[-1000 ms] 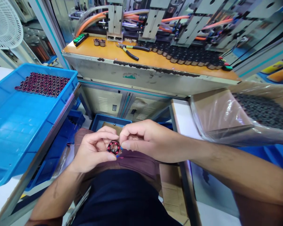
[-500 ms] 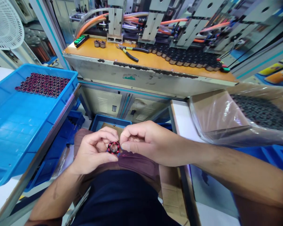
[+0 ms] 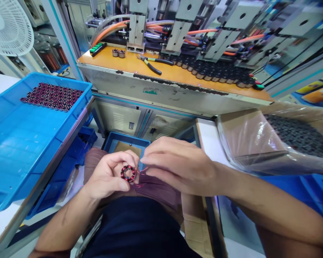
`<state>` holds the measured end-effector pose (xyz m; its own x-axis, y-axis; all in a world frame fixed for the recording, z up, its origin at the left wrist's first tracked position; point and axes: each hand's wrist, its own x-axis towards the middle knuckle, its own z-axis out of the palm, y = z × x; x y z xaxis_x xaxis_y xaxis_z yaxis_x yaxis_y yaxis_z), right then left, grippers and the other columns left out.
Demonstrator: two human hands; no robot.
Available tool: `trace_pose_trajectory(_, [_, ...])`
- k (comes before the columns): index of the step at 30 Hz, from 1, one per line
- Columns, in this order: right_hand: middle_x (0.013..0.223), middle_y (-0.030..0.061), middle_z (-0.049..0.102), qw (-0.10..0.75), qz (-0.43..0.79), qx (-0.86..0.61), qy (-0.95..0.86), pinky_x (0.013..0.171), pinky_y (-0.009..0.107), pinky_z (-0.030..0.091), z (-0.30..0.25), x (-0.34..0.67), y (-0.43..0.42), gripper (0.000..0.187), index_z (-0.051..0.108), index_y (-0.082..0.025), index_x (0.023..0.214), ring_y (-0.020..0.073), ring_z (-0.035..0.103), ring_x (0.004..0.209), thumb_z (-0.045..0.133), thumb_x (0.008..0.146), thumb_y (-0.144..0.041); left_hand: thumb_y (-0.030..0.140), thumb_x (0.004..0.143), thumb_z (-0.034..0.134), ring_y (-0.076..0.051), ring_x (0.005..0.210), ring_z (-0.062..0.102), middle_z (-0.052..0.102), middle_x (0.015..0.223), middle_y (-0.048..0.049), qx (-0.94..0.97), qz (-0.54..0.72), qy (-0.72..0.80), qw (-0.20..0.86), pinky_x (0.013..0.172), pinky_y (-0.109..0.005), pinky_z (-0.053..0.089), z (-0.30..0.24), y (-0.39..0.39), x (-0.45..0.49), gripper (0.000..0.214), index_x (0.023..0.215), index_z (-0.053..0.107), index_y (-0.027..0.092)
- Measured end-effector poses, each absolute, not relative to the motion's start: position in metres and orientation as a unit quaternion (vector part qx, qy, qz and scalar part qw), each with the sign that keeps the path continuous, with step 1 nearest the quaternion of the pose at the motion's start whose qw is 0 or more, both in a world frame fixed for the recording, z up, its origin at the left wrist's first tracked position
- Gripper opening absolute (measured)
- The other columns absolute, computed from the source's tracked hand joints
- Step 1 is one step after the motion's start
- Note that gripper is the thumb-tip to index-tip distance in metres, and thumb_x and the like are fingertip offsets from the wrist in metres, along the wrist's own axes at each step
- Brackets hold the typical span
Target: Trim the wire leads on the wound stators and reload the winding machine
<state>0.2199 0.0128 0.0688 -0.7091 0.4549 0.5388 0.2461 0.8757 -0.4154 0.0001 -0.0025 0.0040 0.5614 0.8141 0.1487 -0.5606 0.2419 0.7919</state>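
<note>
Closely Held: A Wound Ring (image 3: 134,173) to the Right of the Blue Tray (image 3: 29,136)

The wound ring is resting in the left hand (image 3: 107,179), to the right of the blue tray and above the person's lap (image 3: 158,188), its open face looking upward. Thumb and fingers of this hand are gripping its outer wall. Thin red wires (image 3: 142,172) are trailing from the ring's side farther from the tray. On that same side the right hand (image 3: 183,166) is hovering, fingers loosely extended, tips near the wires; blur is hiding detail, so whether it is pinching a strand cannot be told.

The step in hand appears to be a handling of these loose wires. For sound work, the left thumb should be steadying the ring without squeezing its face, while the right fingertips should be guiding strands outward gently, one by one; wire this fine is probably kinking easily under a sharp tug.

Inside the tray, at its far end, seemingly similar rings (image 3: 54,97) are lying in tight rows. Beyond the tray and to its right, pliers (image 3: 153,67) are lying on an orange worktop (image 3: 102,61).
</note>
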Motion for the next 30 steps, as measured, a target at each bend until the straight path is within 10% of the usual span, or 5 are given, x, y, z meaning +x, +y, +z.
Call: trace_pose_trajectory(30, [0.080, 0.0055, 0.069, 0.464, 0.182, -0.197, -0.844, 0.068, 0.027, 0.053, 0.035, 0.196, 0.002, 0.008, 0.065, -0.014, 0.093, 0.0137, 0.064, 0.074, 0.057, 0.096, -0.015, 0.020, 0.058, 0.092, -0.012, 0.074, 0.057, 0.063, 0.089, -0.0042, 0.469, 0.463, 0.204, 0.724, 0.065, -0.022, 0.047, 0.004, -0.004, 0.002, 0.034, 0.089, 0.078, 0.021])
